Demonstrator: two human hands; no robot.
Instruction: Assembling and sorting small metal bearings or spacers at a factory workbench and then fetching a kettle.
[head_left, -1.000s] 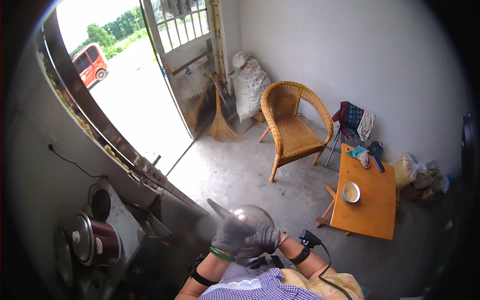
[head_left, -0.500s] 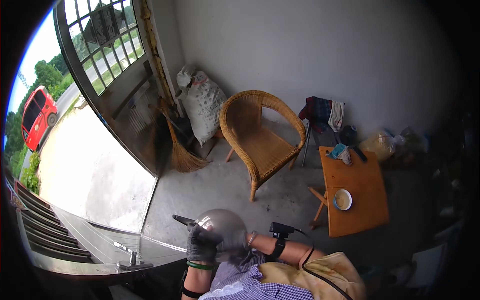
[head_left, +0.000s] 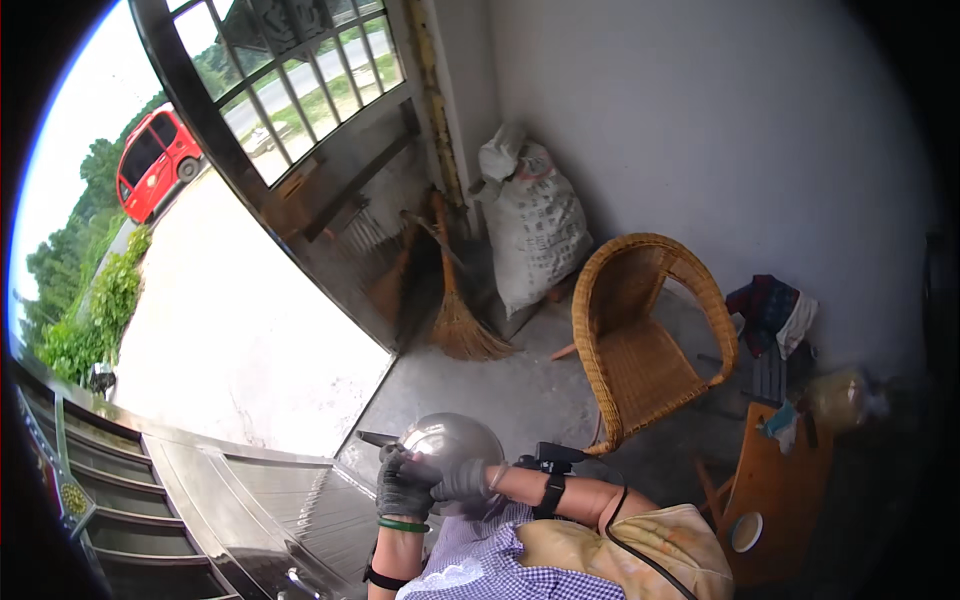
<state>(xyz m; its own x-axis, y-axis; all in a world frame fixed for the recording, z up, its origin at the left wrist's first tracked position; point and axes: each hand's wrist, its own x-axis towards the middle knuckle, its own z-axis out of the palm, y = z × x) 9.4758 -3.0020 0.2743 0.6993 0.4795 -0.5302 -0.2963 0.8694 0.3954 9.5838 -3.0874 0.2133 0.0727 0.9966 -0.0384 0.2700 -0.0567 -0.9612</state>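
A round, shiny metal pan (head_left: 455, 437) with a black handle (head_left: 376, 438) is held close in front of my body. My left hand (head_left: 403, 484), in a dark grey glove with a green bangle at the wrist, is closed round the handle. My right hand (head_left: 462, 482), gloved in grey with a pale bangle, lies against the near side of the pan, close beside the left hand. Its fingers are largely hidden. What is inside the pan cannot be seen.
A wicker chair (head_left: 650, 360) stands ahead right, a stuffed white sack (head_left: 540, 235) by the wall. A broom (head_left: 458, 320) leans near the open metal door (head_left: 340, 170). A wooden table (head_left: 770, 480) with a bowl (head_left: 747, 531) is at right. Outside stands a red vehicle (head_left: 158, 165).
The view has turned left, so the door, chair, sack and table appear further right. My hands and the pan keep nearly the same place before me.
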